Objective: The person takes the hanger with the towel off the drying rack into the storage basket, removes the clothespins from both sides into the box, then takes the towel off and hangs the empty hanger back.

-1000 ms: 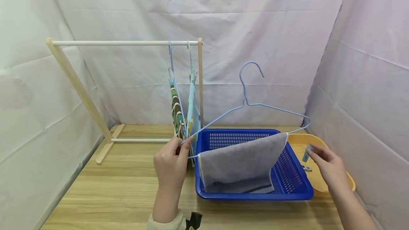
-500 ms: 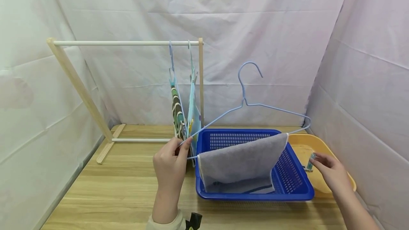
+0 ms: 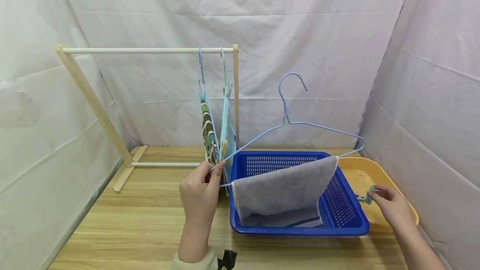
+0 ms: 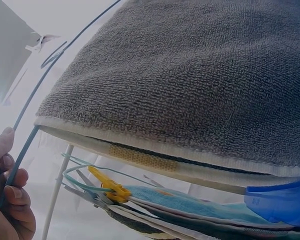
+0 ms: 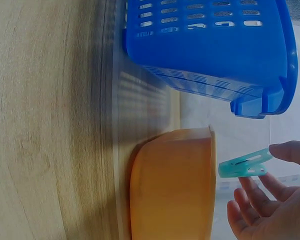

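Note:
My left hand [image 3: 200,188] grips the left end of a light blue wire hanger [image 3: 265,132], whose hook points up. Folded over the hanger's lower bar is a grey towel [image 3: 285,188], hanging down into the blue basket [image 3: 300,231]; in the left wrist view its white edge shows near the fingers. My right hand [image 3: 392,207] pinches a teal clothespin [image 5: 242,165] between thumb and fingers, over the yellow tray [image 3: 350,172]. Next to it in the tray, part of another clothespin [image 3: 360,198] shows at the basket's side.
A wooden drying rack [image 3: 146,51] stands at the back left. On its right end hang two hangers with a striped cloth [image 3: 207,124] and a light blue cloth [image 3: 226,116]. A yellow clip [image 4: 110,186] holds cloth there. White sheets surround the wooden table [image 3: 123,228].
My right hand has moved slightly right and down over the tray, turning the clothespin in its fingers. The left hand, hanger and towel have hardly moved.

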`<state>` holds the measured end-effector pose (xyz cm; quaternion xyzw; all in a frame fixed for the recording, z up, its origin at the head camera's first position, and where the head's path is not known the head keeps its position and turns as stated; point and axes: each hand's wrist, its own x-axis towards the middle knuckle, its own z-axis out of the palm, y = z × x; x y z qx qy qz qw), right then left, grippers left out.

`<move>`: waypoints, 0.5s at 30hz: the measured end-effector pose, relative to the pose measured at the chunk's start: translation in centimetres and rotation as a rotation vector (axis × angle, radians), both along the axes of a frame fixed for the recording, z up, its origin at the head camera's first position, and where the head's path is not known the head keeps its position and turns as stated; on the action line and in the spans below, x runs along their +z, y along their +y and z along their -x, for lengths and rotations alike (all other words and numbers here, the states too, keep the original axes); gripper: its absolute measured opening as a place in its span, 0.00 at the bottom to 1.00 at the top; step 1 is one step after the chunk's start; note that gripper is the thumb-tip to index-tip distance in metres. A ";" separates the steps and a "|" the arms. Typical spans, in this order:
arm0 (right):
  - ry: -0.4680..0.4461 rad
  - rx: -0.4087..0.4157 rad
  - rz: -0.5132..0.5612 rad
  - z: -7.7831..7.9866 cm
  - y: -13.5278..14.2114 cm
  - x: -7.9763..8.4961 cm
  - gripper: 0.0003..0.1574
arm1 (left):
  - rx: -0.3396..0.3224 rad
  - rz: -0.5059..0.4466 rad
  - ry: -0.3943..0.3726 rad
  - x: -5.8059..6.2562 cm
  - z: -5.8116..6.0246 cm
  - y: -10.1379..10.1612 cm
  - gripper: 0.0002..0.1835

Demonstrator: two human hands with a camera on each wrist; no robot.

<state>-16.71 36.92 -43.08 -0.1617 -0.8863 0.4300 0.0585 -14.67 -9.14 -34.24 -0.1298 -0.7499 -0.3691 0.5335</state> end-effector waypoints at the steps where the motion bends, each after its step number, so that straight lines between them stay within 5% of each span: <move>1: 0.005 0.003 -0.007 0.0 0.1 0.0 0.38 | -0.003 -0.003 -0.011 0.0 0.0 0.0 0.21; 15: 0.095 0.051 -0.089 -0.8 -0.9 1.0 0.35 | -0.003 0.009 -0.041 0.0 -0.2 0.0 0.18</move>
